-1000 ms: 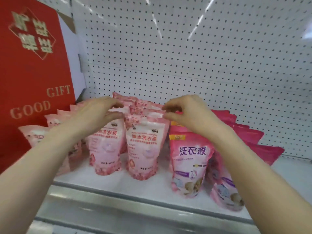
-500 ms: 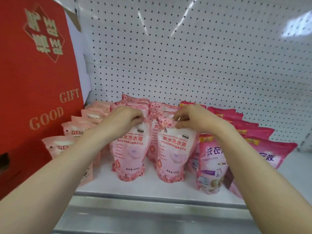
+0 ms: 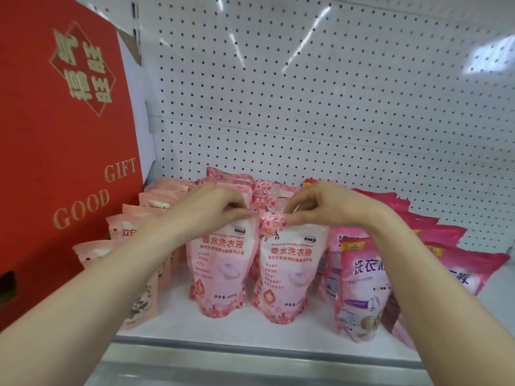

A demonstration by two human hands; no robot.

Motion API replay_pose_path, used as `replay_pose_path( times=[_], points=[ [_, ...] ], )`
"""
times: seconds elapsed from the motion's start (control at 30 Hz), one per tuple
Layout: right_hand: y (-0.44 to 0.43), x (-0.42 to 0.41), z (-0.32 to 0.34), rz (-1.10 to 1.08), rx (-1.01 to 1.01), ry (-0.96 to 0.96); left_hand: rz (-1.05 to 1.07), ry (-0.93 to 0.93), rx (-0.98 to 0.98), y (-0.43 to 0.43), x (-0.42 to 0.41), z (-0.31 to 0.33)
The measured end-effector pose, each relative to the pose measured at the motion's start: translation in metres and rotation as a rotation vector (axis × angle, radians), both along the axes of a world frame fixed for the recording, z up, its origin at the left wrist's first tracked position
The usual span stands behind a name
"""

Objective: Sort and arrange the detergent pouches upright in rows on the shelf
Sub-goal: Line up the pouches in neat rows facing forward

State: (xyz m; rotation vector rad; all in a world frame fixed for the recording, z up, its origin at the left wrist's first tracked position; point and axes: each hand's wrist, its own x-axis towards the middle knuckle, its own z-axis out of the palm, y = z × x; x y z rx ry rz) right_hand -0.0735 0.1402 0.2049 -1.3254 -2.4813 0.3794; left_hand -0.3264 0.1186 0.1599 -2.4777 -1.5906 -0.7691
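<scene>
The top seal of the left floral pouch (image 3: 220,271) is pinched by the left hand (image 3: 209,210), fingers curled over its rim; the right floral pouch (image 3: 289,277) is pinched at its top edge between thumb and fingertips of the right hand (image 3: 331,204). Both are stood at the front of the white shelf (image 3: 250,331), just beside each other, labels forward. The step is judged to be squaring these two fronts. Small tugs at the seals are advised, so that the bases are kept flat and the faces brought level. Being soft, the bodies may slump if released while tilted; uprightness should be checked first. The magenta pouches (image 3: 359,288) on the right lean and are probably to be straightened afterwards.
</scene>
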Motion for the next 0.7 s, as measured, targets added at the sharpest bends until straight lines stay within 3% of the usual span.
replay_pose_path(
  times=[0.07, 0.1, 0.17, 0.23, 0.3, 0.53, 0.7],
  points=[
    [0.01, -0.002, 0.01, -0.05, 0.09, 0.137, 0.038, -0.076, 0.041, 0.01, -0.009, 0.011],
    [0.018, -0.005, 0.014, -0.101, 0.192, 0.115, 0.069, -0.075, 0.049, 0.018, -0.013, 0.017],
    [0.035, -0.016, 0.015, -0.163, 0.273, -0.123, 0.138, 0.018, 0.008, 0.035, -0.018, 0.024],
    [0.053, -0.026, 0.008, -0.187, 0.18, -0.346, 0.207, 0.128, -0.105, 0.051, -0.018, 0.024],
    [0.067, -0.03, 0.003, -0.213, 0.156, -0.439, 0.215, 0.173, -0.167, 0.064, -0.015, 0.023],
    [0.087, -0.021, 0.0, -0.229, 0.219, -0.408, 0.105, 0.207, -0.161, 0.079, -0.025, 0.025],
    [0.086, -0.022, 0.0, -0.185, 0.143, -0.32, 0.045, 0.163, -0.162, 0.084, -0.028, 0.023]
  ],
)
